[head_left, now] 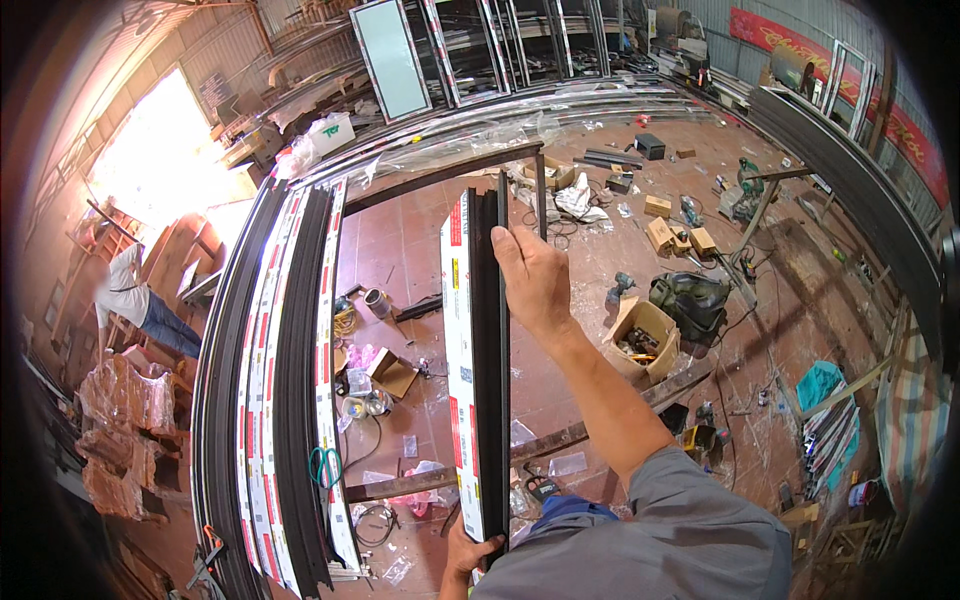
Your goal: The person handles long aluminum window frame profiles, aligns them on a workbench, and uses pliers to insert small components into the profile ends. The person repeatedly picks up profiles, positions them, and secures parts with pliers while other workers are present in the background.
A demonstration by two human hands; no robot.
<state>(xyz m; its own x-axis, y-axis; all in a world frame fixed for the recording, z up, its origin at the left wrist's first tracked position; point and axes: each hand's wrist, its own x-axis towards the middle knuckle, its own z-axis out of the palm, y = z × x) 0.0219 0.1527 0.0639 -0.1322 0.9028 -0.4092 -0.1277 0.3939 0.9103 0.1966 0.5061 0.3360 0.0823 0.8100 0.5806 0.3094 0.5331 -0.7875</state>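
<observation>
A long dark metal profile [490,380], with white and red protective film along its left side, is held lengthwise in front of me. Toward its far end my right hand [537,280] is closed round the right edge, thumb on top. At the near end my left hand [470,553] grips it, thumb across the edge and the other fingers mostly hidden underneath. To the left lies a row of similar profiles [265,380], dark ones alternating with film-covered ones. Teal-handled scissors [324,466] rest on that row, apart from both hands.
Dark metal rails [440,178] form a support frame. An open carton [640,340], a black bag [690,305], small boxes and power tools lie on the red tiled floor. Framed panels [390,60] lean at the back. A person [140,300] is at the far left beside wooden pieces.
</observation>
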